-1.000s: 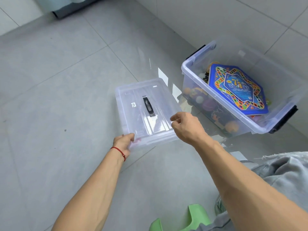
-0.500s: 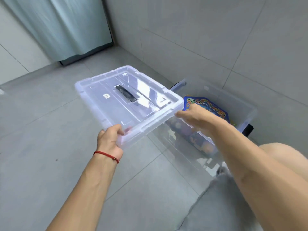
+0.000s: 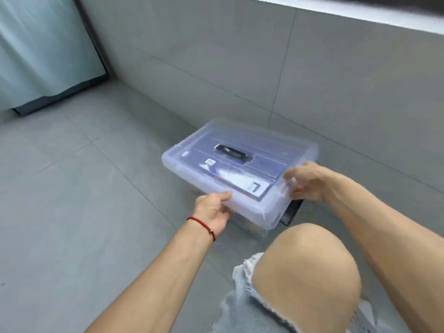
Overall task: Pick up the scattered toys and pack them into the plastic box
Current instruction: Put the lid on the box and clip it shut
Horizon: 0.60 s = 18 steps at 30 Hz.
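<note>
Left hand (image 3: 212, 212) and right hand (image 3: 306, 182) both clamp lid's (image 3: 240, 169) near edge; box (image 3: 292, 212) sits directly beneath grips, lid's long axis running left-right, far edge unseated, I'd guess.

- This looks like a room in a home, at floor level beside a wall.
- The floor (image 3: 72, 200) is laid with large grey tiles with thin grout lines; the wall (image 3: 240, 56) carries the same grey tiles.
- A pale ledge (image 3: 360, 13) runs along the top of the wall, with something dark above it, too blurred to tell.
- A frosted glass panel (image 3: 40, 49) in a dark frame stands at the far left, like a sliding door.
- A clear plastic box (image 3: 240, 169) of toys sits on the floor by the wall, a household storage item.
- A bare knee (image 3: 305, 272) in frayed denim shorts shows casual home dress.
</note>
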Each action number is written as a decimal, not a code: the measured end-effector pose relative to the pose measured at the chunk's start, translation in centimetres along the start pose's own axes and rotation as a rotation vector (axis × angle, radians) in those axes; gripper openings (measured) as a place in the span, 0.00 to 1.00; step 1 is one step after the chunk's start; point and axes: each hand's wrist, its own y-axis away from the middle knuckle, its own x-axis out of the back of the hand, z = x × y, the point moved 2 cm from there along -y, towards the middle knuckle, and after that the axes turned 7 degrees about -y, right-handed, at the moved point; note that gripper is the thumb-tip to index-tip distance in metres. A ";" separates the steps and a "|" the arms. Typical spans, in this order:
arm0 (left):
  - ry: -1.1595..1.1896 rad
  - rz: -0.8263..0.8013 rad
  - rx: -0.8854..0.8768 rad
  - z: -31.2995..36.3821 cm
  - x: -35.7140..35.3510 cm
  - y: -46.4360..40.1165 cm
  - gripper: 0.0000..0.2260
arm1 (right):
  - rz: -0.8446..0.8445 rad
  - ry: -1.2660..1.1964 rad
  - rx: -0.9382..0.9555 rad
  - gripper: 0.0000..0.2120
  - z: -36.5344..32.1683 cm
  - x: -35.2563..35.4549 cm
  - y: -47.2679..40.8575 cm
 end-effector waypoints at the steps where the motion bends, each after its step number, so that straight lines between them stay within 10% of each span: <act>1: 0.004 0.046 -0.012 -0.2 0.5 -0.8 0.15 | -0.002 -0.029 -0.028 0.11 1.8 0.6 -0.7; 6: -0.308 0.197 -0.146 0.0 0.9 -3.2 0.10 | 0.133 0.041 0.010 0.23 7.5 0.3 -4.3; 10: -0.891 0.446 -0.073 2.1 1.4 -6.7 0.29 | 0.274 0.328 0.089 0.34 9.5 0.4 -5.2; 13: -1.337 0.608 -0.385 4.9 0.6 -9.0 0.36 | 0.264 0.305 0.118 0.42 9.8 0.7 -6.4; 15: -1.609 0.576 -0.600 7.1 0.0 -11.2 0.34 | 0.273 0.317 0.140 0.41 9.7 0.6 -7.0; 18: -1.888 0.437 -0.442 8.9 1.1 -15.7 0.27 | 0.295 0.323 0.125 0.35 9.6 0.2 -7.1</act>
